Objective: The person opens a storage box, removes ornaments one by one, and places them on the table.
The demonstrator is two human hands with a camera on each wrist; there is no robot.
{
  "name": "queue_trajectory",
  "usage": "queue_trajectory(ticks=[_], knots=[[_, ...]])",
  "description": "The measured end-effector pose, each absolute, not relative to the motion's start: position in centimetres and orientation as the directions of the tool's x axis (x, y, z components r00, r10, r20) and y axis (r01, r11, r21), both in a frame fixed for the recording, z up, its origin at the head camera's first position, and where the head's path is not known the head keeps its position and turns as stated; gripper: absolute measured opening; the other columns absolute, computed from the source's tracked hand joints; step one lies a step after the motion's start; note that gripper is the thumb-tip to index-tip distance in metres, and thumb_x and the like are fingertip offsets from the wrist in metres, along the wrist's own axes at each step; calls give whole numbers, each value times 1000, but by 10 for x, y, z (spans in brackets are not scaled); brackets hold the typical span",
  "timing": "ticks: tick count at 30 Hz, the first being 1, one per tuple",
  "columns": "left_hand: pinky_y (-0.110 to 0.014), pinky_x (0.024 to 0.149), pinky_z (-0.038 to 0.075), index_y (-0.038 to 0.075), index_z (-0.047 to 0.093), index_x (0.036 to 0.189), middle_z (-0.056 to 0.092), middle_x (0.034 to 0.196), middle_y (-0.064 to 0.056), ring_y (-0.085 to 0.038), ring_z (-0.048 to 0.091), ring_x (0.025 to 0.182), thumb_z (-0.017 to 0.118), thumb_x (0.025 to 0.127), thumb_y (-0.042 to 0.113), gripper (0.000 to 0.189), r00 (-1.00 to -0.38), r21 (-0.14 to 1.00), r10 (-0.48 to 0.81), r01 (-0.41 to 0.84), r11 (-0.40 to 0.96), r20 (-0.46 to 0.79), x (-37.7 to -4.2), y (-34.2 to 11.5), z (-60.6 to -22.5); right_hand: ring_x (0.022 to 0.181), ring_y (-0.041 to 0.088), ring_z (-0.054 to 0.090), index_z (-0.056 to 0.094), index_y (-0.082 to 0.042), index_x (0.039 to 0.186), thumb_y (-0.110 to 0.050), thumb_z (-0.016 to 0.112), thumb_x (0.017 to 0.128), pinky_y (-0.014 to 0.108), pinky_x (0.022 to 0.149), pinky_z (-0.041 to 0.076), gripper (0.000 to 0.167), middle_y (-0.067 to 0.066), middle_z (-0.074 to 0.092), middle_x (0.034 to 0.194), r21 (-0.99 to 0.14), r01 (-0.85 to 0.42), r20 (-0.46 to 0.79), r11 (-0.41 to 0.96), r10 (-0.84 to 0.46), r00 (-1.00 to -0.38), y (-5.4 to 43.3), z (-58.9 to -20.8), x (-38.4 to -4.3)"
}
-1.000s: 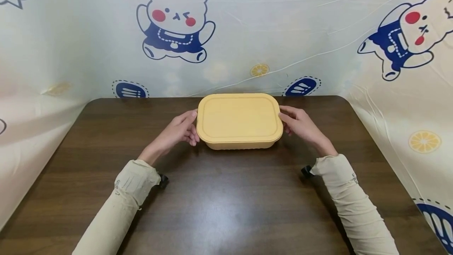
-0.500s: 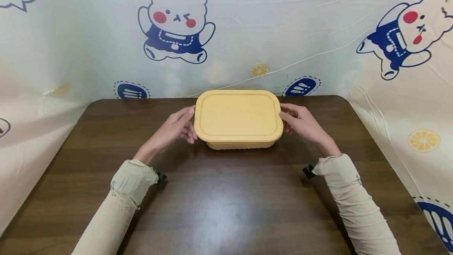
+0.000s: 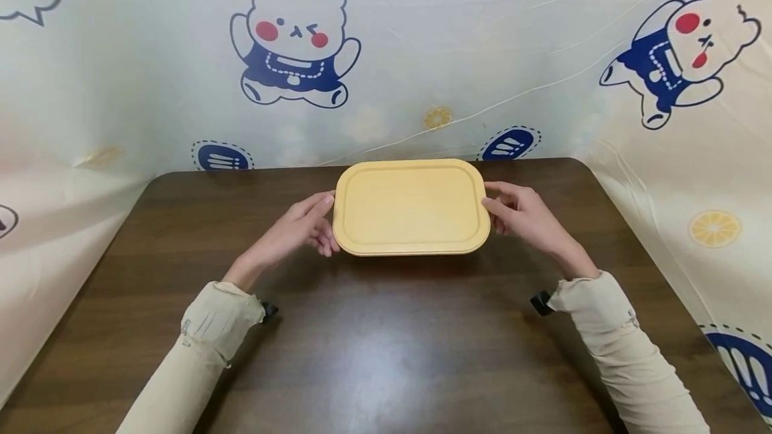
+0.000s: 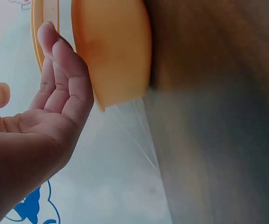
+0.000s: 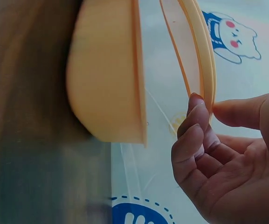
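A yellow rectangular lid with rounded corners is raised off its yellow box, with a gap between them in both wrist views. The box sits on the table, and from the head view the lid hides it. My left hand holds the lid's left end, thumb on the edge and fingers curled beneath. At the opposite end, my right hand pinches the rim between thumb and fingers. What is inside the box cannot be seen.
The brown wooden table stretches toward the front and out to both sides. Behind it and along the sides hangs a pale cloth printed with cartoon bears and orange slices.
The lid has come up off the box and toward me, hiding the box front seen earlier below it. Both hands have moved along with it; the right has shifted slightly rightward.
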State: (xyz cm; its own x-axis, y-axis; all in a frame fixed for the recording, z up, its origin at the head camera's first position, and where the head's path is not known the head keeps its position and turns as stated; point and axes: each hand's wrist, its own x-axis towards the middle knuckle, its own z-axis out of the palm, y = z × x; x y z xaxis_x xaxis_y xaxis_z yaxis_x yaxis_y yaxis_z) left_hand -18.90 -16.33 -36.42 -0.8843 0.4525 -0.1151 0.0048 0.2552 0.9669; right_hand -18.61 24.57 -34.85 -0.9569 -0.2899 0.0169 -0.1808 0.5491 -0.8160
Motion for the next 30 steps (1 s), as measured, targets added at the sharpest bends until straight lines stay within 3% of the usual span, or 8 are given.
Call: queue_trajectory(ticks=[6,14,21,30], knots=[[-46,68,60,11,25,157,69,82,-23,-33,67,68,26,109,47,60,-862,962,478,-37,270,-167,-173,-167,-369,64,28,63,50,-1,141,-25,60,102,38,61,59,47,14,65,76,-829,-163,-5,534,-300,-954,248,-353,-172],[-45,71,60,12,18,159,71,86,-24,-34,70,72,19,109,48,62,-808,958,540,-103,269,-238,-148,-174,-374,63,34,68,50,2,136,-18,68,97,41,62,61,48,18,70,77,-908,-26,-121,418,-323,-938,255,-356,-148],[-49,73,59,10,10,160,70,99,-28,-39,71,82,19,111,42,59,-726,967,647,-106,230,-233,-123,-186,-378,61,33,67,49,4,132,-15,69,95,45,62,61,46,20,70,75,-936,-2,-144,352,-388,-910,260,-363,-129],[-48,74,59,11,4,160,70,107,-26,-39,71,89,24,111,39,61,-667,941,670,-161,297,-326,-94,-184,-379,67,36,68,45,4,128,-15,69,95,44,68,61,45,20,71,80,-917,57,-257,395,-476,-841,265,-378,-116]])
